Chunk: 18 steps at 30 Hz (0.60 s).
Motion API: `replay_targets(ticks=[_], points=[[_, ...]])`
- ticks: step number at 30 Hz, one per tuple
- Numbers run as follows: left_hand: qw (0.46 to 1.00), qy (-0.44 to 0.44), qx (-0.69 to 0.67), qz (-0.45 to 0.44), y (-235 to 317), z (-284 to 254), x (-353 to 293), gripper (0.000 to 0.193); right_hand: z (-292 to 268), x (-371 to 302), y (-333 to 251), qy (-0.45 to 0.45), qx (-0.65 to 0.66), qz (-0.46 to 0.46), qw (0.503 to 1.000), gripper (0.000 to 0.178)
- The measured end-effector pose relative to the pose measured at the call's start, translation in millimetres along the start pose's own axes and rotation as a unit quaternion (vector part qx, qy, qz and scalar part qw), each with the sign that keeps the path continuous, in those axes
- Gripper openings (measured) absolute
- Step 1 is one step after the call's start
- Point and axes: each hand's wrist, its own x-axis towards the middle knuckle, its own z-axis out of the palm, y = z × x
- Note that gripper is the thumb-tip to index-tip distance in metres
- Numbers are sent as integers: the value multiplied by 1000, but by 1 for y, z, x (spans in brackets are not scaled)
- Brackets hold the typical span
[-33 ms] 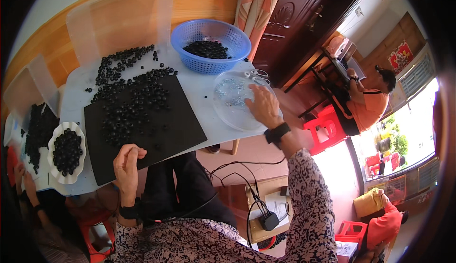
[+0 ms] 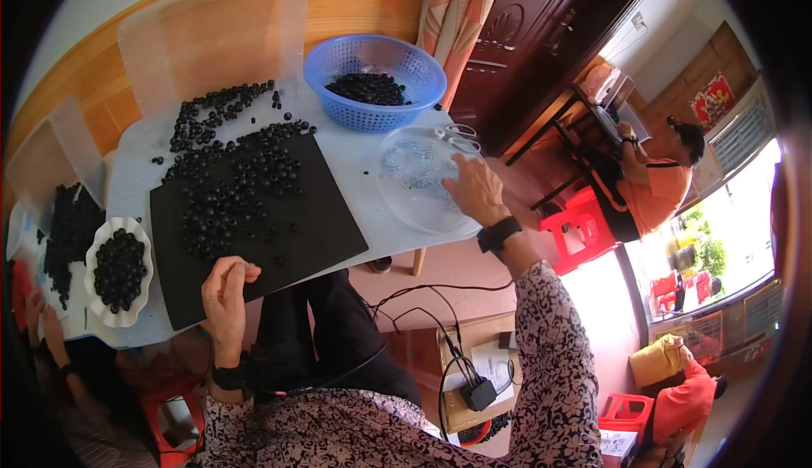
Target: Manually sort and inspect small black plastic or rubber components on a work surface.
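Note:
My left hand (image 2: 226,301) is closed, fingers curled in a pinch, at the near edge of a black mat (image 2: 326,231). Anything it may hold is too small or hidden to make out. On the mat's far and left part lie many loose round black beads (image 2: 245,176), some spilling onto the table behind. My right hand (image 2: 479,191) reaches over the right side of a clear round tray (image 2: 397,210), thumb and fingers apart. Tiny clear, bluish pieces (image 2: 419,162) are scattered in that tray, and white-handled scissors (image 2: 461,136) appear to lie at its far rim.
A blue basket (image 2: 376,117) with black beads stands behind the tray. At the left are a white scalloped dish (image 2: 145,299) of black beads and another bead pile (image 2: 72,240). A neighbour's hands (image 2: 52,333) show there. Cables (image 2: 457,345) hang below right; two people sit farther right.
My right hand has drawn back slightly, to the right and toward me, over the clear tray. My left hand and the beads look the same.

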Motion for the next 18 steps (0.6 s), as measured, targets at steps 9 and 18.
replay_targets(ticks=[9,18], points=[[1000,-2,-6,-3,-2,1,-1,18,29,16,27,-79,-10,59,995,52],[1000,-21,7,2,2,7,2,16,32,7,-12,-97,43,9,994,63]])
